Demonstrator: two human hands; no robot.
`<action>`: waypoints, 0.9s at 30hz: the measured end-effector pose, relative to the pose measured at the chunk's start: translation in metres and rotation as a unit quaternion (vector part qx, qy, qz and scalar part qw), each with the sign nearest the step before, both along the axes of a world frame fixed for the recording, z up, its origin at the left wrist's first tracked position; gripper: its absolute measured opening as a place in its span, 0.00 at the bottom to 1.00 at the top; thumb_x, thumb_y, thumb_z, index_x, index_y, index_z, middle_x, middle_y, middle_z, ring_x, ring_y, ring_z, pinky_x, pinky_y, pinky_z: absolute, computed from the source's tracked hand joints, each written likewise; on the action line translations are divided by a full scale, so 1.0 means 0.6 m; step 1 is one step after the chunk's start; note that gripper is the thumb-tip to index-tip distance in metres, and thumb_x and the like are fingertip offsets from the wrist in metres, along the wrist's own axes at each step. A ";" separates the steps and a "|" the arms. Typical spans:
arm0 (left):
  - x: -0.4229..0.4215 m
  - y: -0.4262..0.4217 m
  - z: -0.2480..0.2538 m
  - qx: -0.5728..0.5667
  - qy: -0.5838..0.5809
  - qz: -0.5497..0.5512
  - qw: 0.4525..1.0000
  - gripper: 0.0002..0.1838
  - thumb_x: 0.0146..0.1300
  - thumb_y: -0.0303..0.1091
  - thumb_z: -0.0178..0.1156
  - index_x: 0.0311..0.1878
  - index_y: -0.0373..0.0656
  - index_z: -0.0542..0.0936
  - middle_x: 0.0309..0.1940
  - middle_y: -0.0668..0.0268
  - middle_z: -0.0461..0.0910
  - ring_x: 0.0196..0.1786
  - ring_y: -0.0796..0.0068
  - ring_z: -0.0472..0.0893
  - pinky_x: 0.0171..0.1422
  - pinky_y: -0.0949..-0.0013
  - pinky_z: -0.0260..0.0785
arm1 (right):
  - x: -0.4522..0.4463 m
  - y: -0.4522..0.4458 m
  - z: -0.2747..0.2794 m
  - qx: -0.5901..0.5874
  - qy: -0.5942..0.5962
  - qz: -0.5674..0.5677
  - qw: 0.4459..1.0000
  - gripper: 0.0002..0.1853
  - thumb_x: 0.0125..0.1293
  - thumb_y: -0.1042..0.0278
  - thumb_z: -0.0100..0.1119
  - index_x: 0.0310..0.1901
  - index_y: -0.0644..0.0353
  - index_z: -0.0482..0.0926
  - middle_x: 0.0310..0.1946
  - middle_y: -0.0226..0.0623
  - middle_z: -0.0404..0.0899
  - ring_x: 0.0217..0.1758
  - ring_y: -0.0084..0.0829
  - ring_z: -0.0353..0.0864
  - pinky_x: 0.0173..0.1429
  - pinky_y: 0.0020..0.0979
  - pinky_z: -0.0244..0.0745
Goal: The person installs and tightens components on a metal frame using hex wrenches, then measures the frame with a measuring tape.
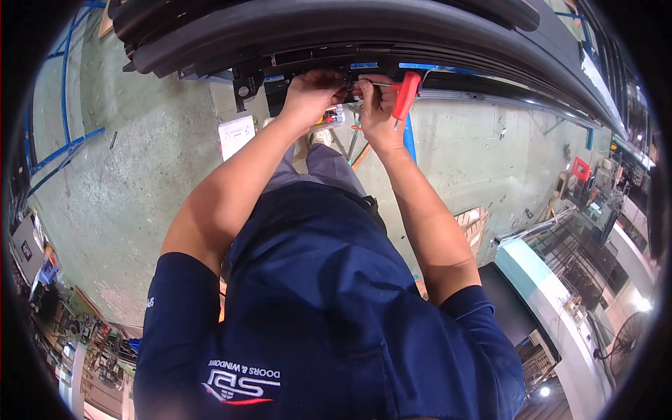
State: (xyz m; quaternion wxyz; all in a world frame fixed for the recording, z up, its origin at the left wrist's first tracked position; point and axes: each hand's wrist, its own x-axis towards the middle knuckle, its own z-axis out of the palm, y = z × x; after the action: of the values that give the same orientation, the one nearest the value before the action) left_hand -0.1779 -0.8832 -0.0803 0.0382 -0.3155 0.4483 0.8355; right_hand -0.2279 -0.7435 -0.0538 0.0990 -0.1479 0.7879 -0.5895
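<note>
Right hand [379, 105]: fingers closed on the shaft of the red-handled tool [405, 96].
Left hand [315, 94]: fingers bent near the shaft's tip; grip cannot be told.
Red-handled tool: beside the dark frame [315, 49], shaft directed toward the left hand.
Floor [126, 182]: green-grey, visibly marked.
</note>
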 end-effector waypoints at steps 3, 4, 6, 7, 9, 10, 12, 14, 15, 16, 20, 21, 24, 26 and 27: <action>-0.010 -0.006 -0.001 -0.086 0.013 -0.038 0.995 0.12 0.69 0.30 0.63 0.50 0.33 0.83 0.37 0.62 0.86 0.40 0.76 0.86 0.46 0.74 0.78 | -0.011 0.001 -0.003 0.057 0.052 0.017 0.997 0.04 0.73 0.73 0.59 0.41 0.65 0.81 0.31 0.38 0.83 0.35 0.29 0.85 0.42 0.29 0.77; -0.013 -0.009 0.002 -0.160 -0.005 -0.077 0.984 0.12 0.67 0.32 0.64 0.49 0.36 0.85 0.38 0.61 0.87 0.41 0.75 0.86 0.46 0.72 0.78 | -0.014 0.001 -0.010 0.058 0.052 0.017 0.997 0.04 0.73 0.73 0.59 0.41 0.65 0.81 0.31 0.38 0.83 0.35 0.29 0.85 0.42 0.29 0.77; -0.016 -0.007 0.003 -0.231 -0.022 -0.114 0.966 0.12 0.66 0.34 0.65 0.49 0.38 0.86 0.40 0.60 0.88 0.41 0.73 0.87 0.46 0.70 0.78 | -0.018 0.000 -0.022 0.042 0.047 0.015 0.998 0.04 0.72 0.74 0.60 0.41 0.64 0.81 0.32 0.40 0.84 0.36 0.32 0.86 0.43 0.31 0.78; -0.016 -0.002 0.000 -0.332 -0.016 -0.113 0.936 0.12 0.65 0.35 0.64 0.48 0.41 0.87 0.40 0.58 0.88 0.42 0.68 0.88 0.47 0.68 0.78 | -0.020 0.001 -0.023 0.043 0.047 0.016 0.998 0.04 0.72 0.74 0.60 0.41 0.64 0.81 0.32 0.40 0.84 0.36 0.32 0.86 0.43 0.31 0.78; -0.016 0.013 -0.011 -0.428 -0.010 -0.110 0.897 0.11 0.64 0.37 0.64 0.47 0.44 0.87 0.41 0.56 0.87 0.43 0.63 0.88 0.49 0.65 0.78 | -0.023 0.005 -0.023 0.083 0.082 0.021 0.993 0.04 0.71 0.74 0.60 0.41 0.64 0.82 0.32 0.43 0.85 0.36 0.37 0.86 0.42 0.32 0.78; -0.016 0.022 -0.020 -0.480 0.001 -0.077 0.874 0.11 0.64 0.37 0.64 0.47 0.45 0.87 0.41 0.55 0.87 0.44 0.59 0.87 0.50 0.63 0.78 | -0.024 0.006 -0.021 0.084 0.082 0.022 0.993 0.04 0.71 0.74 0.60 0.41 0.64 0.82 0.32 0.43 0.85 0.36 0.37 0.86 0.42 0.32 0.78; -0.013 0.031 -0.030 -0.530 0.012 -0.045 0.847 0.11 0.64 0.37 0.63 0.46 0.46 0.87 0.41 0.54 0.86 0.45 0.54 0.86 0.51 0.61 0.78 | -0.025 0.011 -0.019 0.130 0.091 0.024 0.987 0.04 0.71 0.74 0.60 0.41 0.63 0.82 0.34 0.45 0.84 0.37 0.41 0.86 0.41 0.33 0.78; -0.004 0.031 -0.034 -0.549 0.049 -0.001 0.835 0.10 0.64 0.37 0.62 0.44 0.44 0.86 0.39 0.54 0.86 0.44 0.52 0.86 0.51 0.59 0.77 | -0.024 0.020 -0.015 0.130 0.104 0.032 0.986 0.04 0.71 0.73 0.60 0.41 0.63 0.82 0.34 0.46 0.83 0.38 0.43 0.86 0.41 0.34 0.78; 0.003 0.029 -0.031 -0.550 0.048 0.000 0.834 0.10 0.64 0.37 0.62 0.44 0.44 0.86 0.39 0.54 0.86 0.44 0.52 0.86 0.51 0.59 0.77 | -0.023 0.023 -0.012 0.128 0.117 0.040 0.984 0.04 0.71 0.72 0.60 0.42 0.62 0.82 0.35 0.46 0.83 0.38 0.44 0.85 0.42 0.35 0.78; 0.014 0.027 -0.023 -0.541 0.036 0.005 0.840 0.10 0.64 0.37 0.62 0.43 0.43 0.85 0.38 0.54 0.85 0.42 0.54 0.85 0.49 0.61 0.77 | -0.020 0.029 -0.008 0.126 0.118 0.041 0.984 0.04 0.71 0.72 0.60 0.42 0.62 0.82 0.35 0.46 0.83 0.38 0.44 0.85 0.42 0.35 0.78; 0.045 0.029 0.021 -0.473 -0.032 -0.014 0.881 0.08 0.64 0.31 0.63 0.43 0.39 0.83 0.37 0.56 0.85 0.37 0.67 0.85 0.43 0.67 0.76 | 0.030 0.062 -0.006 0.082 0.104 0.042 0.990 0.07 0.73 0.71 0.55 0.41 0.63 0.81 0.35 0.43 0.82 0.42 0.39 0.85 0.47 0.35 0.77; 0.048 0.031 0.024 -0.476 -0.027 -0.014 0.879 0.08 0.64 0.31 0.63 0.43 0.39 0.83 0.37 0.56 0.85 0.37 0.67 0.85 0.43 0.67 0.76 | 0.048 0.072 -0.015 0.084 0.010 0.021 0.996 0.08 0.74 0.71 0.54 0.40 0.65 0.81 0.35 0.40 0.83 0.43 0.36 0.85 0.48 0.34 0.76; 0.059 0.041 0.004 -0.301 0.009 0.046 0.952 0.06 0.65 0.27 0.64 0.41 0.37 0.78 0.32 0.63 0.84 0.32 0.79 0.83 0.37 0.73 0.74 | 0.089 0.102 -0.066 -0.033 -0.262 -0.077 0.961 0.09 0.69 0.79 0.46 0.41 0.67 0.78 0.41 0.41 0.83 0.42 0.30 0.82 0.53 0.31 0.77; 0.074 0.042 0.008 -0.241 -0.014 0.043 0.969 0.05 0.67 0.26 0.61 0.43 0.36 0.76 0.36 0.62 0.84 0.35 0.78 0.82 0.39 0.73 0.75 | 0.105 0.109 -0.111 -0.123 -0.367 -0.182 0.904 0.06 0.67 0.78 0.48 0.38 0.63 0.77 0.40 0.38 0.82 0.35 0.23 0.75 0.44 0.27 0.73; 0.084 0.042 0.011 -0.175 -0.039 0.040 0.983 0.04 0.70 0.24 0.58 0.45 0.36 0.74 0.41 0.61 0.84 0.37 0.77 0.82 0.42 0.73 0.77 | 0.104 0.114 -0.130 -0.146 -0.404 -0.203 0.880 0.05 0.68 0.77 0.50 0.37 0.61 0.76 0.38 0.35 0.81 0.33 0.21 0.72 0.41 0.27 0.71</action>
State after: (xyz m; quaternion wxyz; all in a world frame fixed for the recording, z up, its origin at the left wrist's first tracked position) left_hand -0.1278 -0.8578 -0.0735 -0.0336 -0.3673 0.5724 0.7324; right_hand -0.1653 -0.6751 -0.1318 0.2639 0.2537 0.5972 -0.7137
